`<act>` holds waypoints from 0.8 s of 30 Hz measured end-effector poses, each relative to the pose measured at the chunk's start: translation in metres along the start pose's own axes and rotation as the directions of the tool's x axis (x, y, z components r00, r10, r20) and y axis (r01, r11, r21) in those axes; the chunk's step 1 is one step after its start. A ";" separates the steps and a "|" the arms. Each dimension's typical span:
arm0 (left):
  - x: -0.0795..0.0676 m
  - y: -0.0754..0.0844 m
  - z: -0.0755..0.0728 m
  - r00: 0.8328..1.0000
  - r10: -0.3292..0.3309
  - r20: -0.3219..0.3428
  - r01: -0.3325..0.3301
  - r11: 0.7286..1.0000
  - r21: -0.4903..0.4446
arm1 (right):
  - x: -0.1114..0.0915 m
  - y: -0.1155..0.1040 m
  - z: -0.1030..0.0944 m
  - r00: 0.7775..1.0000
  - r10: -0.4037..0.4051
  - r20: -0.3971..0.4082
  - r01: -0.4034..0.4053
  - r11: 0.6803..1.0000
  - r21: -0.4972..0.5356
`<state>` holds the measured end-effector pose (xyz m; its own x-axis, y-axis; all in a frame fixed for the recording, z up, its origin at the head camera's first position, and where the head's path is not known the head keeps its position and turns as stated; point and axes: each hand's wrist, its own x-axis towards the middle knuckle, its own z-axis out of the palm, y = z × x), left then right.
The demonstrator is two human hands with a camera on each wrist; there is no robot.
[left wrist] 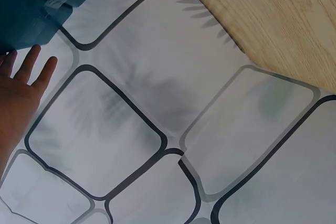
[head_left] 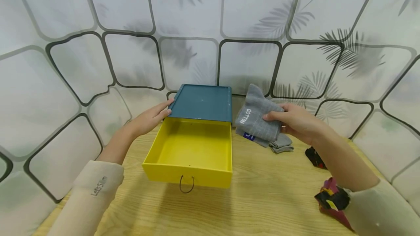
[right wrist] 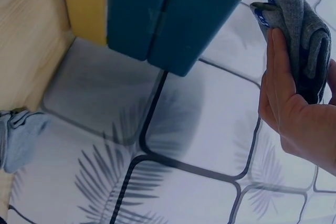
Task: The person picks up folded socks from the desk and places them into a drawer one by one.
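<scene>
A blue storage box has its yellow drawer pulled out toward me, a thin dark loop on the drawer's front. My left hand rests its fairly straight fingers against the box's left edge; the left wrist view shows these fingers beside the blue side. To the right of the box, my right hand holds folded grey socks marked "COTTON", raised above the table. In the right wrist view the socks sit between thumb and fingers. Another grey folded sock bundle lies below and behind them.
Black-and-red cloth and a pink, black and yellow cloth bundle lie at the right of the wooden table. A patterned white sheet rises behind and at both sides. The box's side shows stacked blue sections.
</scene>
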<state>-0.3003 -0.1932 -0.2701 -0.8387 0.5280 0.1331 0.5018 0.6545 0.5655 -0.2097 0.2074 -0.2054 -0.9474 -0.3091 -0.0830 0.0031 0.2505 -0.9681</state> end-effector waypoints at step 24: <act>0.002 -0.001 -0.001 1.000 -0.016 -0.005 0.016 0.999 0.029 | 0.050 -0.037 0.089 0.974 0.021 0.224 -0.054 0.988 0.145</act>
<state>-0.3026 -0.1937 -0.2701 -0.8475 0.5151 0.1281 0.4945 0.6784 0.5434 -0.2285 0.1007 -0.1950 -0.8515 -0.5012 -0.1540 0.1010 0.1314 -0.9862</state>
